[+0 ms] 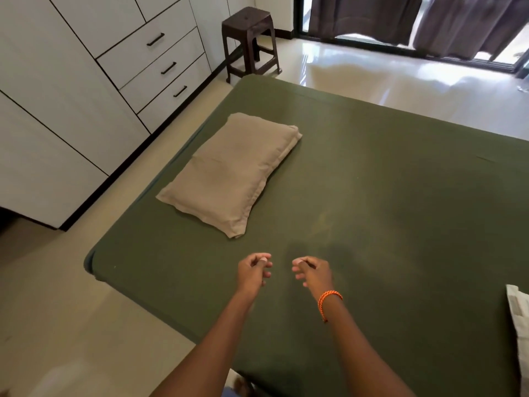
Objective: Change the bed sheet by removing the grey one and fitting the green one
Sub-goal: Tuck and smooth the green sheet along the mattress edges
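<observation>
The green sheet (386, 202) lies smooth and flat over the whole mattress, wrapped round the near left corner (91, 262). A beige pillow (229, 173) rests on it at the left side. My left hand (253, 270) and my right hand (313, 272) hover side by side just above the sheet near the front, fingers loosely curled, holding nothing. An orange cord bracelet (329, 303) circles my right wrist. No grey sheet is in view.
White wardrobe with drawers (86, 81) runs along the left, with a strip of tiled floor between it and the bed. A dark brown stool (250, 41) stands past the bed's far corner. Curtained glass doors (415, 24) are at the back. A white cloth (519, 319) pokes in at right.
</observation>
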Demonstrator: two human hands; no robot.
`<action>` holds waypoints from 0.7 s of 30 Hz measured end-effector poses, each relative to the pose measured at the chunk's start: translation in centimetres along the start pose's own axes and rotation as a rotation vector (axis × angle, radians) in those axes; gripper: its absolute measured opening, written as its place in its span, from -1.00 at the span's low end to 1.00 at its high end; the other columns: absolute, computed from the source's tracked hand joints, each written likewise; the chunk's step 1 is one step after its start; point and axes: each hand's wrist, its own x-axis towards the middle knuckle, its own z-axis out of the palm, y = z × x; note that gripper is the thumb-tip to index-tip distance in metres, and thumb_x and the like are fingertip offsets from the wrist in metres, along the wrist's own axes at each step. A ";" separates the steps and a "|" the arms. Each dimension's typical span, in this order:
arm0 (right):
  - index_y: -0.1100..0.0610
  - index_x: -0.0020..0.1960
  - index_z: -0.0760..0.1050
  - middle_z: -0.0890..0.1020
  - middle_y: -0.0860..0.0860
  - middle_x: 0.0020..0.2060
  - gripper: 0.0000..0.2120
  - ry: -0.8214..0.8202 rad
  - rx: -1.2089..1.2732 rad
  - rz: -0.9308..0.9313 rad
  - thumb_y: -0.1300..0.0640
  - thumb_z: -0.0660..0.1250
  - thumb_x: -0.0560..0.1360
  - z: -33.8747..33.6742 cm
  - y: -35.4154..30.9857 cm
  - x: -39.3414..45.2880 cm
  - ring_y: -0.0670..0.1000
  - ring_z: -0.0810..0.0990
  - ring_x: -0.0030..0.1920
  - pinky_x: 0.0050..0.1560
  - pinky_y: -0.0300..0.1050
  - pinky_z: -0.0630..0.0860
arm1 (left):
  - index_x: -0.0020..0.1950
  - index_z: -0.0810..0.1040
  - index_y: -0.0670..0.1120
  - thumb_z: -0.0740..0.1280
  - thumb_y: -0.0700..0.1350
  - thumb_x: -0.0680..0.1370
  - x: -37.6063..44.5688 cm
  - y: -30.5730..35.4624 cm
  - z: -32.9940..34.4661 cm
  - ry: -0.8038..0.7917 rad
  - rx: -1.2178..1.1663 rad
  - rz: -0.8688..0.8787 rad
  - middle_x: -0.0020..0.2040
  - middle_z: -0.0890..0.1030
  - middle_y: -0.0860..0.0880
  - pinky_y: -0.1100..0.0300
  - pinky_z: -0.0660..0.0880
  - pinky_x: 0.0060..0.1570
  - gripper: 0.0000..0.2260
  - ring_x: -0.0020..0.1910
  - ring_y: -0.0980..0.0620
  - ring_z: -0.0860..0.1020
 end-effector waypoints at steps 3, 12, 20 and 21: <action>0.16 -0.12 0.68 0.73 0.07 -0.26 -0.89 -0.018 0.002 0.026 0.22 0.41 0.56 2.5 -0.3 1.9 -0.04 0.63 -0.35 -0.44 -0.36 0.43 | 0.04 0.68 -0.05 0.27 -0.24 0.67 2.5 -0.3 -1.9 0.002 0.023 -0.020 -0.13 0.71 -0.02 0.26 0.39 -0.39 -0.80 -0.37 0.12 0.56; -0.14 -0.19 0.71 0.74 0.01 -0.21 -0.73 -0.121 -0.087 -0.025 0.21 0.38 0.52 18.6 -3.4 10.4 0.09 0.71 -0.14 -0.01 0.01 0.63 | -0.02 0.70 -0.04 0.31 -0.28 0.65 17.6 0.9 -7.7 0.004 0.080 0.024 -0.12 0.73 -0.07 0.23 0.54 -0.19 -0.78 -0.16 -0.01 0.65; -0.04 -0.12 0.69 0.75 0.06 -0.22 -0.79 -0.068 -0.097 0.069 0.23 0.37 0.56 28.6 -3.6 21.2 -0.06 0.65 -0.29 -0.39 -0.28 0.47 | -0.16 0.71 0.09 0.32 -0.13 0.68 38.1 2.7 -13.4 0.034 0.225 0.194 -0.22 0.74 0.09 0.10 0.58 0.01 -0.72 -0.11 0.07 0.70; -0.03 -0.14 0.69 0.75 0.04 -0.25 -0.76 -0.054 -0.109 0.085 0.26 0.36 0.56 29.3 -3.0 23.0 -0.07 0.65 -0.31 -0.42 -0.30 0.44 | -0.13 0.72 0.09 0.33 -0.10 0.69 40.7 3.2 -14.1 0.034 0.255 0.209 -0.19 0.74 0.10 0.12 0.57 0.01 -0.74 -0.09 0.08 0.70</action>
